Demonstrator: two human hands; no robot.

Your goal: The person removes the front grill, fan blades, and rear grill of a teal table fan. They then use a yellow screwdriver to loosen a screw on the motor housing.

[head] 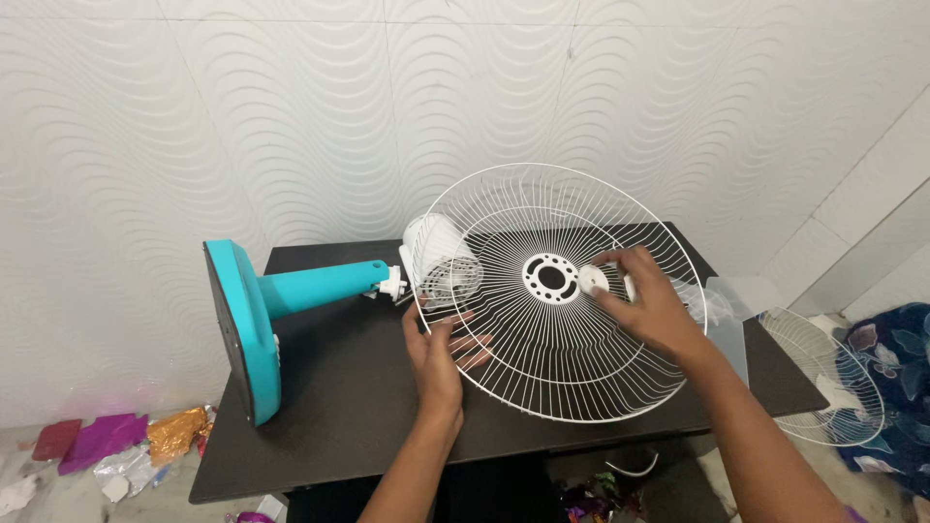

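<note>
Round white wire fan guard [557, 320] sits tilted at frame centre on the dark tabletop [339, 407], in front of the white motor housing [438, 254] of a teal fan w/ round base [242, 329] lying on its side at left. Left hand [438, 353] grips the guard's lower-left rim, fingers through the wires; right hand [647, 302] pinches a small white round cap [591, 281] beside the centre hub. Guard looks not yet fixed to motor, no blade on, 2nd guard [823, 378] waits at far right.

Wire, plastic and dark board

White coated wire fan guard [562, 291]; smooth teal plastic fan stand [262, 310], slightly glossy; matt dark wood-grain desk [329, 407]; crinkled shiny foil scraps [116, 441].
</note>
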